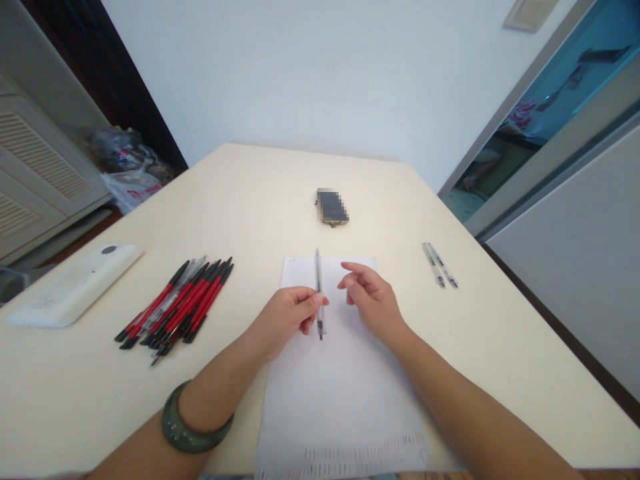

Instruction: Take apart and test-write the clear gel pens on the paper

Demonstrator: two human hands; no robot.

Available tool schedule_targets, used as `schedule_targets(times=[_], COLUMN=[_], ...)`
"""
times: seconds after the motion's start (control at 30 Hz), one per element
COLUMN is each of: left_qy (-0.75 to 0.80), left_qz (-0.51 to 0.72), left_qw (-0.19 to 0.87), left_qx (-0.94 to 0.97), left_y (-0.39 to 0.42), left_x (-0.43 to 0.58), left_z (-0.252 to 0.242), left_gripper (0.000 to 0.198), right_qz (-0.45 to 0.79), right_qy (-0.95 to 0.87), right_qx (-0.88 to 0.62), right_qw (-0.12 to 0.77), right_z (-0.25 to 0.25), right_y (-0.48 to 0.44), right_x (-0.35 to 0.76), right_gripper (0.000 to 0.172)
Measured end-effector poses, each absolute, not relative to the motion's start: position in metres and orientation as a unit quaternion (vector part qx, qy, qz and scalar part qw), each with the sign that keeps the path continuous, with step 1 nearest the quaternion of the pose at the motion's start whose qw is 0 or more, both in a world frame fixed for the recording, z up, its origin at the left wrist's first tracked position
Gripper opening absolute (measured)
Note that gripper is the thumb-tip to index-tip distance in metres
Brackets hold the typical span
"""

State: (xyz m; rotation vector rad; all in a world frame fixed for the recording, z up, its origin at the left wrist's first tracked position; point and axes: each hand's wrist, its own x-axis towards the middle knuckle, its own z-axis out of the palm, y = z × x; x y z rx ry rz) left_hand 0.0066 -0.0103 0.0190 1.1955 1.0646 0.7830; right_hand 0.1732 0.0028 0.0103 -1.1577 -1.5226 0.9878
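Note:
A clear pen [319, 270] stands nearly in line with my view, its middle pinched between the thumb and fingers of my left hand [287, 317]. Beneath it lies a white sheet of paper [345, 393] with rows of short pen strokes along its near edge. To the right of the pen, my right hand [373, 300] hovers over the paper, its index finger stretched out and the others loosely curled, holding nothing. Left of my left hand is a pile of red-and-black pens [187, 307] with some clear ones among them.
Two clear pens [440, 265] lie at the right of the table [270, 193]. A small dark blurred object [332, 207] is beyond the paper. A white device [80, 283] sits at the far left. A wall [300, 73] borders the table's back edge.

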Motion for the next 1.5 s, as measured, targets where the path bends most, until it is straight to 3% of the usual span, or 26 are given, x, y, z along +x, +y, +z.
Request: schedule_targets(times=[0.2,0.37,0.47,0.63,0.83,0.93,1.13,1.33,1.5], left_qy=[0.403,0.398,0.442,0.514,0.521,0.530,0.539,0.545,0.545], left_qz=[0.378,0.368,0.344,0.245,0.140,0.082,0.025,0.010,0.007], left_qw=[0.739,0.727,0.646,0.348,0.136,0.114,0.119,0.121,0.120], left_qx=[0.386,0.422,0.519,0.745,0.831,0.836,0.833,0.829,0.829], left_y=[-0.005,-0.006,-0.009,-0.013,-0.011,-0.010,-0.012,-0.012,-0.012], left_x=[0.003,0.003,0.006,0.010,0.003,0.000,-0.001,0.000,0.001], left_z=[0.020,0.020,0.020,0.019,0.008,0.000,-0.002,-0.001,-0.001], left_gripper=[0.026,0.029,0.031,0.028,0.037,0.049,0.053,0.054,0.054], right_qz=[0.284,0.261,0.293,0.403,0.573,0.626,0.702,0.709,0.716], right_qy=[-0.816,-0.845,-0.756,-0.443,-0.235,-0.175,-0.158,-0.128,-0.134], right_qx=[-0.353,-0.283,-0.355,-0.424,-0.357,-0.337,-0.278,-0.280,-0.272], right_qw=[0.359,0.370,0.466,0.679,0.699,0.681,0.637,0.634,0.629], right_z=[0.016,0.014,0.016,0.023,0.021,0.017,0.020,0.024,0.024], right_y=[-0.010,-0.013,-0.010,0.013,0.040,0.043,0.038,0.038,0.036], right_x=[0.172,0.169,0.170,0.190,0.219,0.226,0.235,0.238,0.237], right_gripper=[0.037,0.036,0.023,0.011,0.018,0.021,0.045,0.046,0.032])
